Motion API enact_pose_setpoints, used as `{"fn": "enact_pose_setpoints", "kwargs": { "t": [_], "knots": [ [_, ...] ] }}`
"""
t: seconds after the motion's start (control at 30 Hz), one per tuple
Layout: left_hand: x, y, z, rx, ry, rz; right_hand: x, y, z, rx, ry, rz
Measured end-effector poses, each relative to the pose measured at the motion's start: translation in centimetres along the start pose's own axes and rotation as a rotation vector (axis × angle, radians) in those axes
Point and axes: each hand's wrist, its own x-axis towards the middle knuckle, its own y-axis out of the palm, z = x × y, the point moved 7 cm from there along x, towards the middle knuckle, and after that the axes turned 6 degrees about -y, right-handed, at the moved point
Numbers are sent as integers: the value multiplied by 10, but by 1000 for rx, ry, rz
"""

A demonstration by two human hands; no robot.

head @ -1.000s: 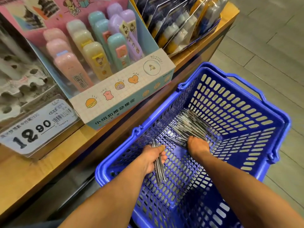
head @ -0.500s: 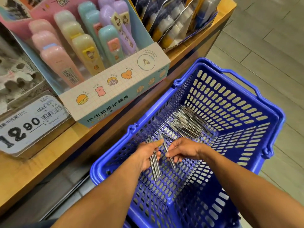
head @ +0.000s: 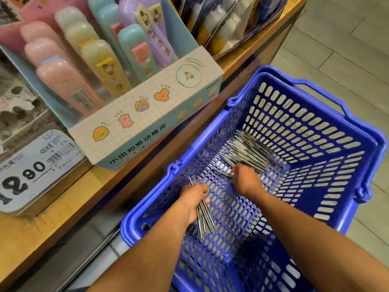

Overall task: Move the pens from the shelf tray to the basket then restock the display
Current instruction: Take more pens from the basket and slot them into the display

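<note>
A blue plastic basket point(head: 341, 131) stands on the floor beside the wooden shelf. A heap of thin silver-and-black pens point(head: 246, 149) lies on its bottom at the far side. My left hand point(head: 192, 199) grips a bundle of pens point(head: 205, 220) inside the basket, near its left wall. My right hand point(head: 245, 180) reaches down to the near edge of the heap and pinches a single pen point(head: 221, 173) that sticks out to the left; its fingertips are hidden.
On the wooden shelf point(head: 69, 209) at left stand a pastel eraser display box point(head: 147, 119), a 12.90 price tag point(head: 31, 169) and packaged stationery point(head: 227, 22) at the back. Grey tiled floor point(head: 336, 49) lies to the right.
My right hand went from beside the left hand's bundle back out to the pen heap and took hold of a pen there. My left hand kept its bundle.
</note>
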Motion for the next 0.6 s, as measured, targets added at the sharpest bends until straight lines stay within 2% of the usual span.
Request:
{"fn": "enact_pose_setpoints", "kwargs": {
  "t": [0.07,0.13,0.2,0.3,0.37,0.5,0.6],
  "knots": [
    [-1,0,0,-9,-11,7,-4,10,-12,-238,-3,72],
    [-1,-1,0,21,-10,-4,-10,17,-21,-342,11,126],
    [0,-2,1,53,-1,-9,-13,22,-24,-392,1,151],
    [-1,-2,0,68,15,-12,-17,29,-22,-320,8,275],
    [-1,-2,-1,53,20,-10,-25,33,-17,-139,11,428],
    [-5,-1,-5,63,40,-32,-67,39,25,604,60,778],
    [-8,-1,-7,50,54,-30,-90,40,56,772,-22,906]
  ]
}}
